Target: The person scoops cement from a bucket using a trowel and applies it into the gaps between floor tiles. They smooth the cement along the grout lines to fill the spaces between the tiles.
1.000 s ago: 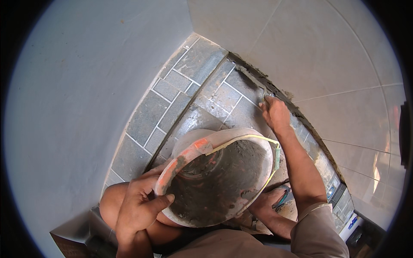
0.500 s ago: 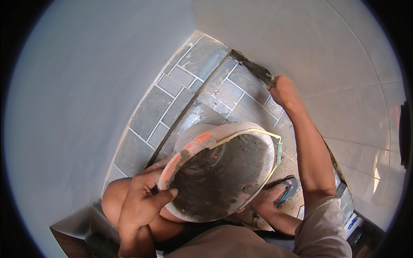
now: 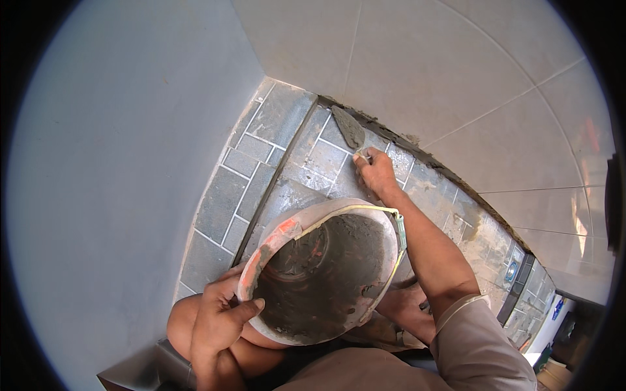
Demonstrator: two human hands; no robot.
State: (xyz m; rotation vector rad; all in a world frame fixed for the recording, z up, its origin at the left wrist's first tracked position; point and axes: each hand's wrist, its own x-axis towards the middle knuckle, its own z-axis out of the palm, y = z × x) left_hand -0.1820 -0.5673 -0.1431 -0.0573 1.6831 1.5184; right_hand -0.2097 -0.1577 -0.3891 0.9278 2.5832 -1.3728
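My left hand (image 3: pixel 220 316) grips the near-left rim of a white bucket (image 3: pixel 390 247), its thumb over the edge. The bucket is tilted so its opening faces me, and grey wet mortar (image 3: pixel 326 280) coats its inside. Orange stains mark the rim beside that hand. In my right hand (image 3: pixel 377 173), closed round its handle, is a trowel (image 3: pixel 348 128); mortar covers the blade, which is above the floor tiles near the wall's foot. Along that foot runs a rough strip of mortar (image 3: pixel 424 156).
A plain grey-blue wall (image 3: pixel 130 163) rises on the left, and a large-tiled wall (image 3: pixel 443 72) on the right. Grey tiles (image 3: pixel 222 202) with white joints form a ledge by the left wall. The bucket's wire handle (image 3: pixel 400 231) lies over its right side. A round drain (image 3: pixel 512 271) sits farther right.
My right hand and the trowel have come away from the wall's foot, toward the left and nearer the bucket. The view has turned rightward, showing more floor there. My left hand keeps its hold.
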